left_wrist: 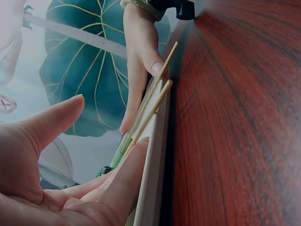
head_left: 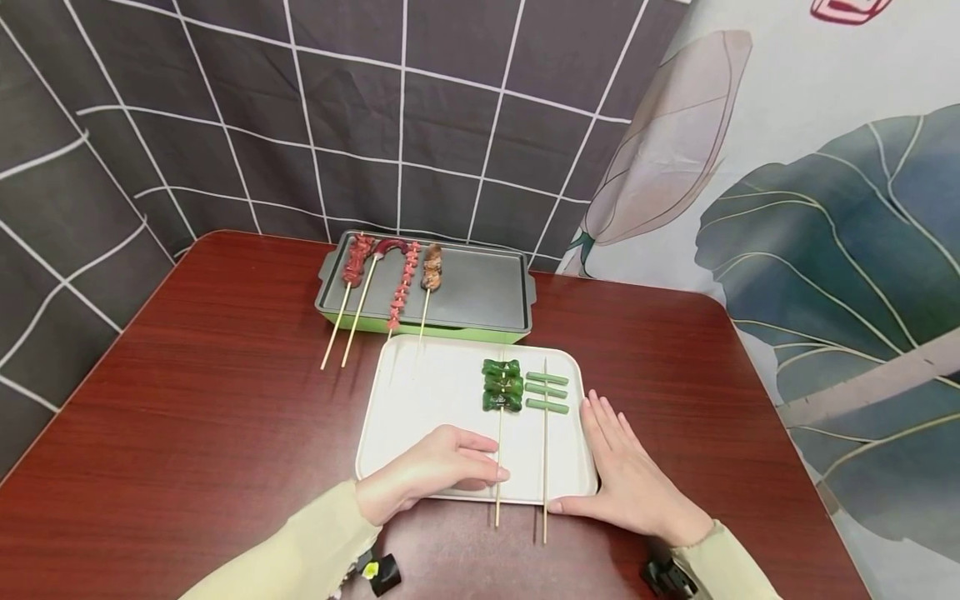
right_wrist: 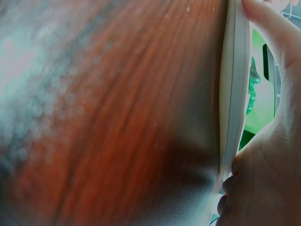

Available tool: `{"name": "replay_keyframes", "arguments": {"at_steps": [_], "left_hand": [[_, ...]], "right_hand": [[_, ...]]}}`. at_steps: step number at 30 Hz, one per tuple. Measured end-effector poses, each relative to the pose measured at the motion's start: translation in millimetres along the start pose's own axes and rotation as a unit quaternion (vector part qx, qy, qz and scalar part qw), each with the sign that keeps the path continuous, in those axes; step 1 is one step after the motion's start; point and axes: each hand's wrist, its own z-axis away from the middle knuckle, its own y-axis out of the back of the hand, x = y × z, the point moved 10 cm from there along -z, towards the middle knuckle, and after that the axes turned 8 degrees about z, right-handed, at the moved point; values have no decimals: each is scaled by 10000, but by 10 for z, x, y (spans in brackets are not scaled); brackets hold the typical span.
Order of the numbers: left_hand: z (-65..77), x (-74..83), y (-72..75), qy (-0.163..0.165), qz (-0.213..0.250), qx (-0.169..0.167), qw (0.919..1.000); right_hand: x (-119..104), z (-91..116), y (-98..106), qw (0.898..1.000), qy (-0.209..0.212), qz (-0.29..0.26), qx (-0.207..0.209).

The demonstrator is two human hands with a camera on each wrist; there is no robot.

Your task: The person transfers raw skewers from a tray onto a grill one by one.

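Observation:
A white tray (head_left: 427, 400) lies on the table with two skewers at its right side. One holds folded green peppers (head_left: 502, 385); the other holds three green bean-like pieces (head_left: 547, 392). Their bare sticks stick out past the tray's front edge. My left hand (head_left: 442, 465) is over the front of the tray, fingertips right at the pepper skewer's stick (left_wrist: 155, 106). Its thumb (left_wrist: 59, 120) stands apart from the fingers, with nothing pinched between them. My right hand (head_left: 630, 479) rests around the tray's front right corner, fingers straight along the side, thumb at the front edge.
Behind the tray stands a green grill with a grey plate (head_left: 480, 287). On its left side lie several skewers: red meat (head_left: 357, 260), a curved dark-red piece (head_left: 392, 245), small pink pieces (head_left: 403, 285) and browned meat (head_left: 432, 267). Their sticks overhang the front. Patterned cloth hangs behind the table.

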Motion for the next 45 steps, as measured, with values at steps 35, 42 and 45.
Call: {"name": "replay_keyframes", "arguments": {"at_steps": [35,42,45], "left_hand": [[28,-6,-11,-188,469,-51,9987],[82,6,-29,-225,360,-119,9990],[101,20,-41,-258,323,-136,9991]], "right_hand": [[3,5,-7,10000,-48,-50,-14],[-1,5,1,10000,-65,-69,-6],[-4,3,0,9999,-69,-75,-14]]}}
